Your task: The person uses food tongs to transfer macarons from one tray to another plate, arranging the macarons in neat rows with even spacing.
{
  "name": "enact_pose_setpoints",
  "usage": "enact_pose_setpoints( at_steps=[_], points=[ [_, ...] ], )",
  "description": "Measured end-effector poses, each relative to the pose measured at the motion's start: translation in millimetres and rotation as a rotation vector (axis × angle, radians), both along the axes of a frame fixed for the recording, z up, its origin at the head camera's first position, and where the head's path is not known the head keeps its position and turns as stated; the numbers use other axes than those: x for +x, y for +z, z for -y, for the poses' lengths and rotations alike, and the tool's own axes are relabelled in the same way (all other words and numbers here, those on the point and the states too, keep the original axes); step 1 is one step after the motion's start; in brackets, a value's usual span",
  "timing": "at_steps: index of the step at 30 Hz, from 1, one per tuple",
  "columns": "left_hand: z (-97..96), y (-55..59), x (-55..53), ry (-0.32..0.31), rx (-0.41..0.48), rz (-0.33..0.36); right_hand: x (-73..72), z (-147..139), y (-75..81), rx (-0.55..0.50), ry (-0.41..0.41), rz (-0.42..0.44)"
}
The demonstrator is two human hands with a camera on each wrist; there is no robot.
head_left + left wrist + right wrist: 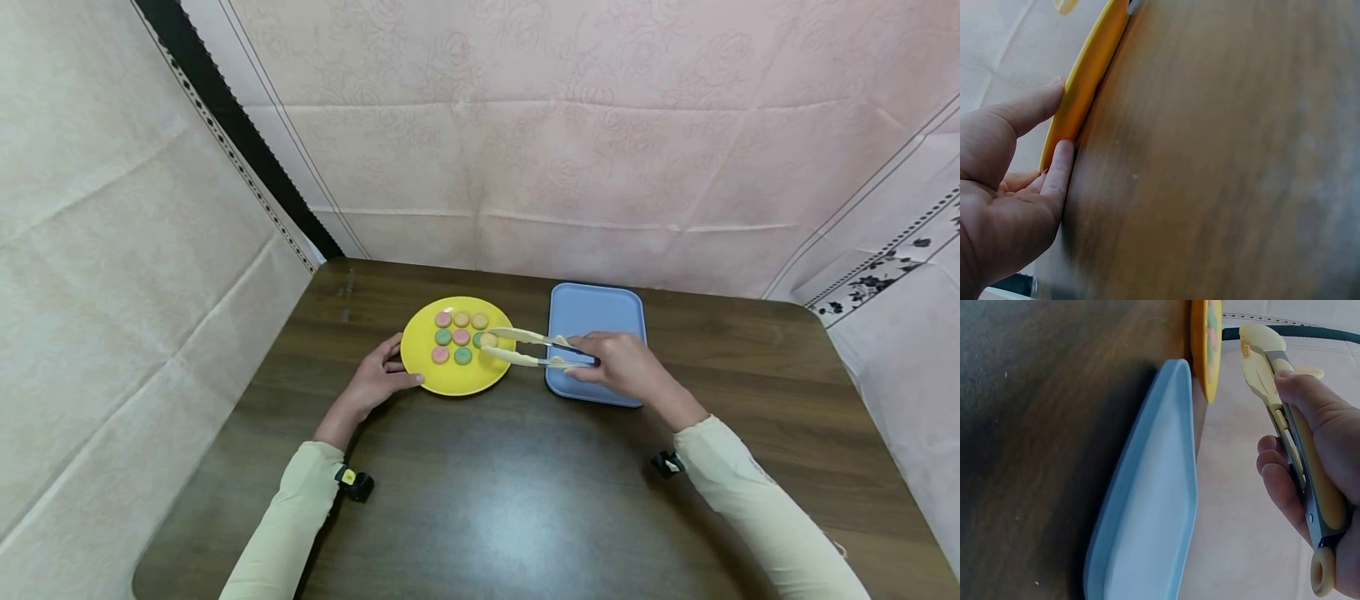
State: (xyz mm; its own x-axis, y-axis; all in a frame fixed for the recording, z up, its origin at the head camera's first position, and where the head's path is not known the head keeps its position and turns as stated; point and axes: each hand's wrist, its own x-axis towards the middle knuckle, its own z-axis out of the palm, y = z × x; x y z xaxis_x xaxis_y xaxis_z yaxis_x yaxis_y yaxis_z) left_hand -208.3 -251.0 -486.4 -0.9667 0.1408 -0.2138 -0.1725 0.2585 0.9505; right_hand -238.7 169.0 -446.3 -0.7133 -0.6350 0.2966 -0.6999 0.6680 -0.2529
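Observation:
A yellow plate point(457, 386) carries several small macarons in pink, green and cream, such as a pink macaron point(440, 355). My left hand point(375, 377) holds the plate's left rim, thumb at the near edge and fingers farther along; the left wrist view shows the fingertips point(1064, 150) against the rim. My right hand point(618, 365) grips a pair of cream-coloured tongs point(1300, 450) above the blue tray. Over the right side of the plate, the tongs' tips have a cream macaron point(489, 341) between them. Whether they squeeze it, I cannot tell.
A light blue rectangular tray point(596, 308) stands right of the plate, partly under my right hand. Both lie on a dark wooden table point(465, 467) with rounded corners. Pale patterned cloth point(525, 167) hangs behind the table's far edge and at the sides.

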Motion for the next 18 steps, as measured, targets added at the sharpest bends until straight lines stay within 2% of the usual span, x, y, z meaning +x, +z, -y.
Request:
enact_pose_setpoints(
  at_steps=[10,18],
  points=[
    [-0.1,0.1,0.3,0.002,0.004,0.005,-1.5,7,-8.2,0.041,0.018,0.027],
    [-0.8,0.9,0.8,0.004,-0.005,0.009,-2.1,12,-9.0,0.054,0.01,0.062]
  ],
)
